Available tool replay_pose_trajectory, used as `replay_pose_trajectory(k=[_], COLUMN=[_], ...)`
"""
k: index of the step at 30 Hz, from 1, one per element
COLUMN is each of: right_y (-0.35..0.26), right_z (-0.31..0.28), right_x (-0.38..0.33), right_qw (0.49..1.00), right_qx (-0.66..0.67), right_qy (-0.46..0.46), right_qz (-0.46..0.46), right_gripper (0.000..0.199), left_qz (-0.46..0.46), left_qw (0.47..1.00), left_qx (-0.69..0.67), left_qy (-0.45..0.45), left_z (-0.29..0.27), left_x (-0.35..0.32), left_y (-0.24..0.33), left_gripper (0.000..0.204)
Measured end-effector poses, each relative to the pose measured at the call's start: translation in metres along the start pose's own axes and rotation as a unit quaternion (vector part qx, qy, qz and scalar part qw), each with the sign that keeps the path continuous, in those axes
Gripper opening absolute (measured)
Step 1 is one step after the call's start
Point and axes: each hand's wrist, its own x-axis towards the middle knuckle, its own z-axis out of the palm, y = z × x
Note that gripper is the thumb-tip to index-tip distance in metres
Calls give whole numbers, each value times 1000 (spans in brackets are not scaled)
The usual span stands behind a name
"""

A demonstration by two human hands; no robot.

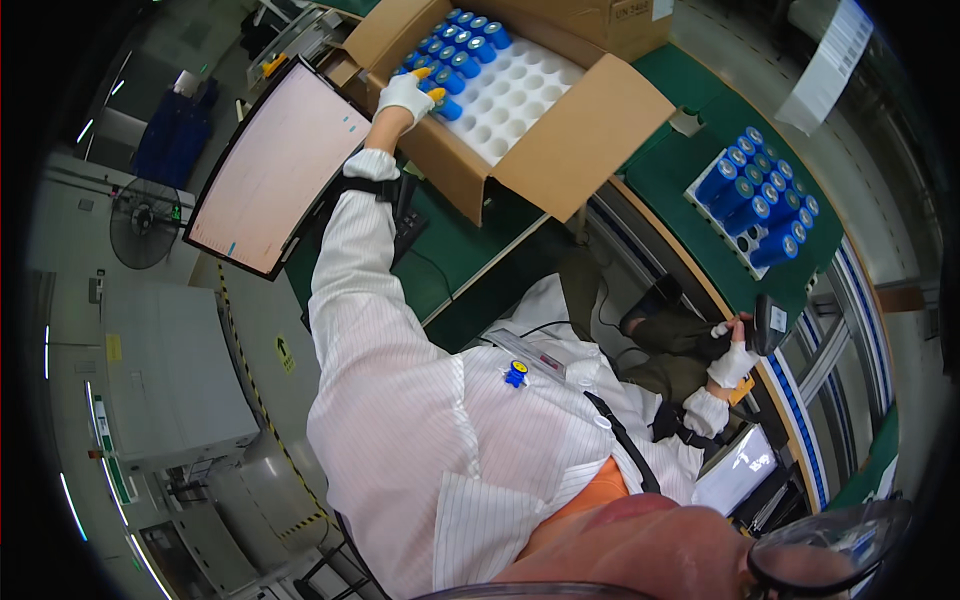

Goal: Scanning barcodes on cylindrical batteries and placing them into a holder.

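Note:
My left hand [404, 96], in a white glove with yellow fingertips, reaches into an open cardboard box [540, 168]. Its fingers bend around a blue cylindrical battery cell [448, 108], which the hand partly hides. Other blue cells [465, 64] stand upright in rows at the box's far left part, in a white foam tray [515, 95] with round holes. At the right, my gloved right hand [735, 362] is closed on a black handheld scanner [769, 326] by the table's edge; some of its fingers are bare.
A second block of blue cells [755, 190] stands in a white holder on the green table [690, 85] at right. A monitor [280, 165] and keyboard [408, 228] lie left of the box. Another carton [600, 25] stands behind; a fan [146, 222] is far left.

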Motion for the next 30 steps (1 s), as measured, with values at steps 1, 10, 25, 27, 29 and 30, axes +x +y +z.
replay_pose_trajectory(k=[1,10,25,27,29,30], right_y=[1,5,5,1,0,0], right_z=[1,-2,3,5,5,5], right_x=[0,-2,-7,-7,-7,-7], right_qw=[1000,996,995,994,996,996], right_qx=[6,-69,-88,-106,-88,-84], right_qy=[-3,44,35,33,25,22], right_qz=[8,-28,-23,-21,-15,-9], right_gripper=[19,18,26,26,25,25], left_qz=[-8,-92,-111,-125,-150,-190], left_qw=[999,968,990,963,888,807], left_qx=[27,168,-74,-198,-372,-502], left_qy=[-25,-161,51,132,226,247], left_z=[16,74,100,105,111,114], left_x=[12,39,36,36,37,45], left_y=[-16,-21,-49,-54,-61,-62], left_gripper=[66,68,54,50,45,40])
